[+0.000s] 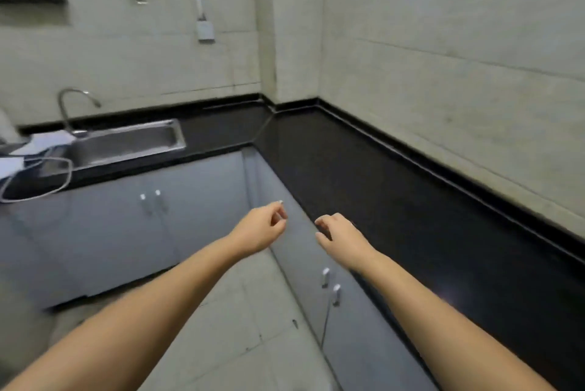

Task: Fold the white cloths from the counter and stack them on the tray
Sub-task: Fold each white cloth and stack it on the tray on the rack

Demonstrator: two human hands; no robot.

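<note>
Both my arms reach forward over the floor beside the black L-shaped counter [364,175]. My left hand [261,226] is empty, its fingers loosely curled and apart. My right hand [340,232] hovers at the counter's front edge, also empty with curled fingers. White cloths [47,142] lie in a heap at the far left, next to the sink. A dark tray with a pale rim [65,183] sits on the counter in front of them, partly cut off by the frame edge. Neither hand touches a cloth or the tray.
A steel sink [126,142] with a curved tap [68,105] is set into the left counter. Grey cabinet doors [152,216] run below both counter runs. Tiled walls meet at the corner, with a socket [205,30] on the back wall. Pale floor tiles [240,321] lie below.
</note>
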